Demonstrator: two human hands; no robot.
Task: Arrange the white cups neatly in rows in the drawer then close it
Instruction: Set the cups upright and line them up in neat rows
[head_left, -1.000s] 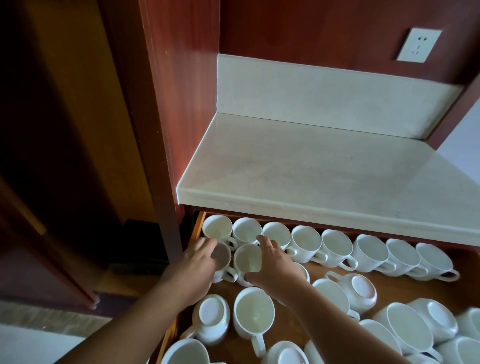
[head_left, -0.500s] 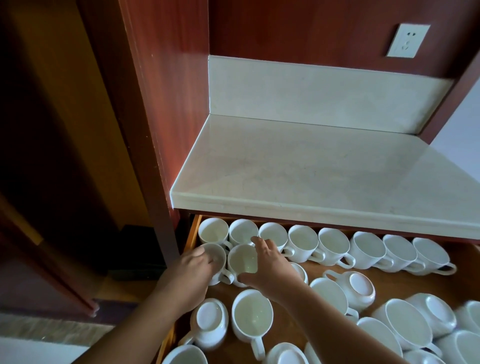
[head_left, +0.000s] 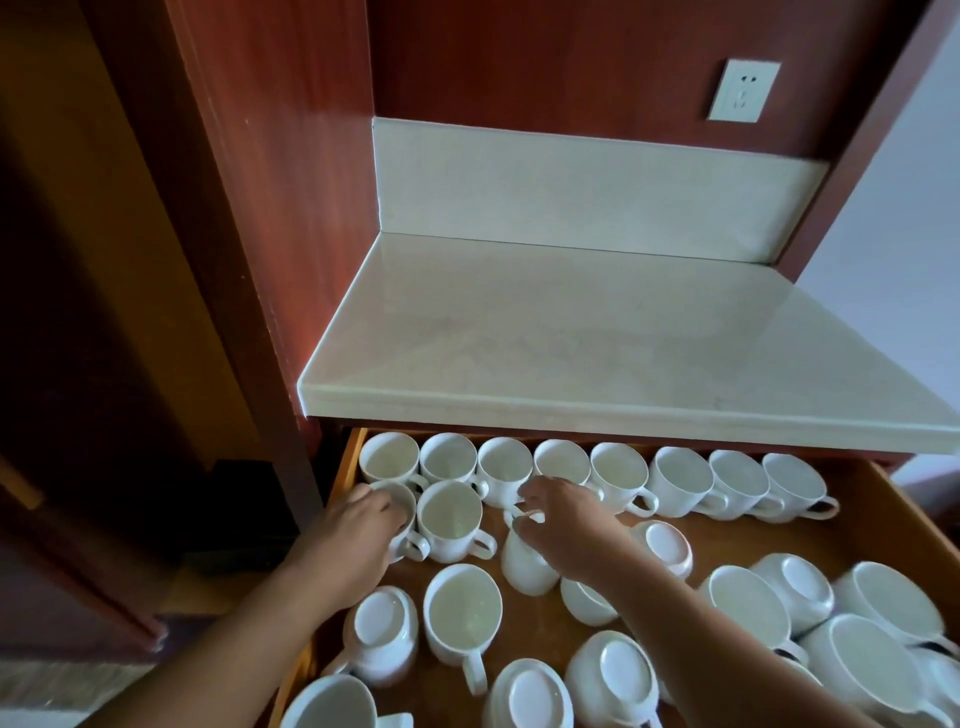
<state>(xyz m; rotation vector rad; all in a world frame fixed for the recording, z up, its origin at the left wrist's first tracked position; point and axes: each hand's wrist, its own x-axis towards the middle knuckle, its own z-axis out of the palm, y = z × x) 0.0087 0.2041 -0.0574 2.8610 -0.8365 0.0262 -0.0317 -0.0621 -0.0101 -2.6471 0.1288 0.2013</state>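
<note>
An open wooden drawer (head_left: 883, 525) holds many white cups. A straight row of upright cups (head_left: 680, 480) lines its back edge. In front of it, at the left, a second row has begun with two upright cups. My left hand (head_left: 358, 535) is closed over the leftmost of these, a cup (head_left: 402, 506) by the drawer's left wall. Beside it stands another upright cup (head_left: 449, 519). My right hand (head_left: 566, 525) grips the rim of a third cup (head_left: 522, 564) just to the right. Loose cups (head_left: 462, 613), some upside down, lie scattered in the front half.
A pale stone counter (head_left: 597, 358) overhangs the back of the drawer. A red-brown cabinet panel (head_left: 270, 208) rises on the left, and a wall socket (head_left: 743, 91) sits above the counter. Bare drawer floor (head_left: 737, 535) shows behind the scattered cups on the right.
My right hand let go of the second cup in the new row and moved right onto a third cup. My left hand stayed on the leftmost cup. The view shifted left.
</note>
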